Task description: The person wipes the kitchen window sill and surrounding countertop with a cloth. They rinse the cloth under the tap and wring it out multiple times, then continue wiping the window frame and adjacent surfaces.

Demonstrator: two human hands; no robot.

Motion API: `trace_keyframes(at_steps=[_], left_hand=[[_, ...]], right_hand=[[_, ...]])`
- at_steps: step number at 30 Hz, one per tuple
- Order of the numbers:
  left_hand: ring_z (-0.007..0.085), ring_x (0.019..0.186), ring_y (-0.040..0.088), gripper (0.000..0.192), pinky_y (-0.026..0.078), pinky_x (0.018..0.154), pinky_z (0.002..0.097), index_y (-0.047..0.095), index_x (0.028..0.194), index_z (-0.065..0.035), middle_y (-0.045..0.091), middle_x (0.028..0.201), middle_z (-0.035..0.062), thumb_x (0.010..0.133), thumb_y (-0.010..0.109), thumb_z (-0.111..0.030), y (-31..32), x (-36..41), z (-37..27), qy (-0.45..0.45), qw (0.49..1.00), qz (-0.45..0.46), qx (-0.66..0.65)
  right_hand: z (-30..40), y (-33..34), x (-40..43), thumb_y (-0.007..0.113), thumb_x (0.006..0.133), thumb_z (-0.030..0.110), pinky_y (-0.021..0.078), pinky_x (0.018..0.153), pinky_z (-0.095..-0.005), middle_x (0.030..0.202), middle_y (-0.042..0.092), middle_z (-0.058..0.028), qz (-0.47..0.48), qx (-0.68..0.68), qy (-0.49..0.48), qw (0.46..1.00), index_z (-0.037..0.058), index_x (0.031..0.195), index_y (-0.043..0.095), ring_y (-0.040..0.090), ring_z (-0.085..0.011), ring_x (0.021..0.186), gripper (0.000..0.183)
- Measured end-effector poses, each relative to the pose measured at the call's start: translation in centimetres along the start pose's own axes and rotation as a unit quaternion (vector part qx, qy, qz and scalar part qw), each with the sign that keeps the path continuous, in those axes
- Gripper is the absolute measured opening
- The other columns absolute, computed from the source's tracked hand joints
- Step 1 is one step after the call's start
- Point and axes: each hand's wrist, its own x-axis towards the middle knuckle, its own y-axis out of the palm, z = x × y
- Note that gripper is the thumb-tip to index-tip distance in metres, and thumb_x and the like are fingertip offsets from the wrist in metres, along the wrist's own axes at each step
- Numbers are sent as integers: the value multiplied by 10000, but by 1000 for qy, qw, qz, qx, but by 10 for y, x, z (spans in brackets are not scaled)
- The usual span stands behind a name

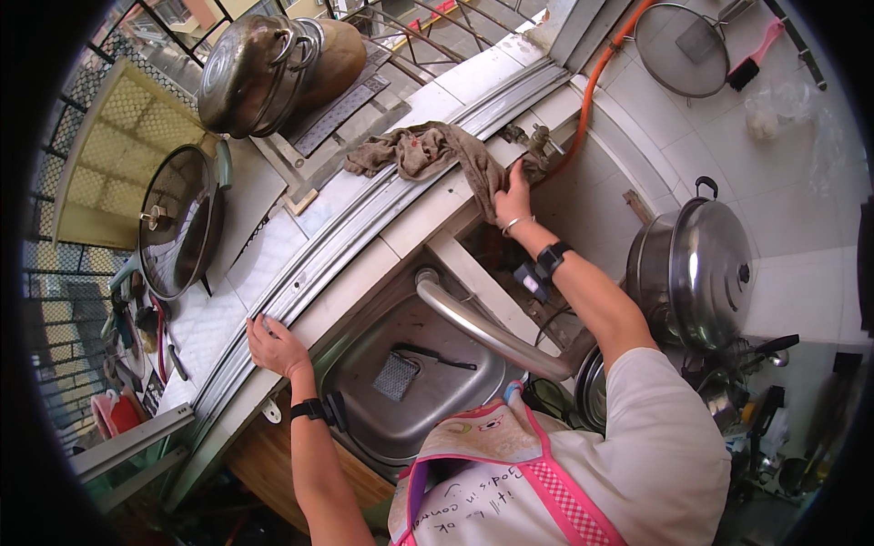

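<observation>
Across the tiled window sill and its metal sliding track [324, 263] lies a crumpled brown cloth [423, 151]. One end of it hangs towards the tap valve, and my right hand [513, 199] grips that end beside the metal valve [539, 141]. My left hand [276, 347] rests on the track farther left, its fingers bent over the rail; nothing shows in it. Below the sill is a stainless steel sink [437, 409]. In its basin lie a grey scouring pad [396, 377] and a dark-handled utensil [437, 356].
A curved metal pipe [488, 327] crosses the sink. Large pots [252, 75] and a glass-lidded pan [181, 222] stand outside on the left. A steel steamer pot [710, 273] is at the right, and an orange hose [588, 95] runs down the wall. A sieve [683, 51] hangs there.
</observation>
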Motion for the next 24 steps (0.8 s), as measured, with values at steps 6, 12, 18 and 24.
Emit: trace_keyframes(at_steps=[6, 12, 18, 24], left_hand=[[273, 1142, 494, 292, 335, 935, 435, 611, 1075, -96, 538, 1258, 88, 906, 469, -287, -1, -1, 3, 5, 1000, 7, 1], [278, 1134, 498, 304, 334, 932, 442, 606, 1091, -92, 540, 1249, 101, 899, 464, -280, 2, 1, -4, 11, 1000, 10, -23], [279, 1129, 502, 300, 341, 926, 443, 602, 1091, -90, 540, 1249, 98, 899, 469, -279, -1, -2, 11, 13, 1000, 2, 1], [271, 1129, 504, 295, 341, 930, 438, 604, 1091, -104, 536, 1260, 81, 899, 473, -285, -1, 0, 1, 11, 1000, 3, -10]], right_hand=[[25, -11, -56, 569, 700, 64, 363, 967, -388, 1268, 409, -321, 62, -82, -48, 994, -105, 1355, 217, 423, -407, 1144, 762], [-37, -20, 34, 668, 661, 152, 454, 798, -340, 1036, 612, -190, -81, 173, 84, 978, -38, 1254, 407, 586, -273, 923, 675], [-16, 1, 20, 661, 694, 272, 399, 921, -365, 1209, 500, -267, -64, 143, 273, 949, -83, 1329, 282, 518, -334, 1085, 820], [-14, 9, -3, 541, 827, 401, 485, 723, -368, 980, 631, -163, 108, 327, 431, 834, -88, 1043, 569, 619, -236, 840, 535]])
